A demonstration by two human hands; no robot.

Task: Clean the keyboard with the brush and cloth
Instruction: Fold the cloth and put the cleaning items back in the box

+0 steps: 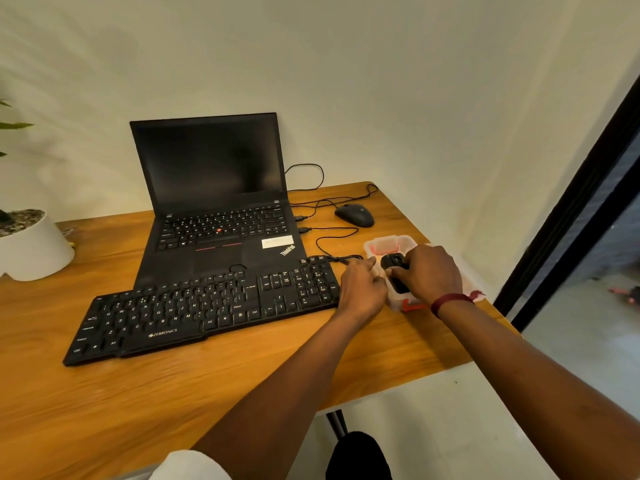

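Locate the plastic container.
In the head view, the clear plastic container sits at the right edge of the table, just right of the keyboard and nearer than the mouse. The right hand grips a black object in it.

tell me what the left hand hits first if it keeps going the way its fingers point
Probably the clear plastic container: the left hand has its fingertips at the container's left wall, though contact is unclear.
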